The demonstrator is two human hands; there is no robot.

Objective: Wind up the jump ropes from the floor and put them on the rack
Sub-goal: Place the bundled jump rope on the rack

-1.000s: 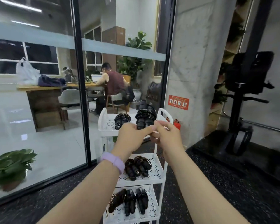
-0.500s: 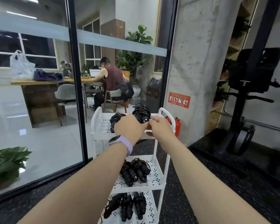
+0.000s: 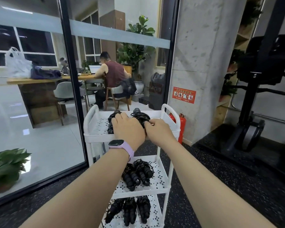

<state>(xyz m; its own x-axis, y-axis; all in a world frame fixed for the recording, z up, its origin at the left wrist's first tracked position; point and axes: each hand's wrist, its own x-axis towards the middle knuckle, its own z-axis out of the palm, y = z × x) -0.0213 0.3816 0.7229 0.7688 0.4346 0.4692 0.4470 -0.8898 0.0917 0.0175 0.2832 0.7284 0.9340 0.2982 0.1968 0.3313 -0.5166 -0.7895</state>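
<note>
Fingers (image 3: 148,123) of both hands curled on wound rope (image 3: 141,116), top shelf (image 3: 95,125) right half.

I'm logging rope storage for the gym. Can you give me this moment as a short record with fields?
top shelf: wound rope under both hands, second bundle beside it
left hand: rests over the rope
right hand: fingers pinch its coils
middle shelf: two bundles
bottom shelf: three bundles
rack: white, beside glass wall
</note>
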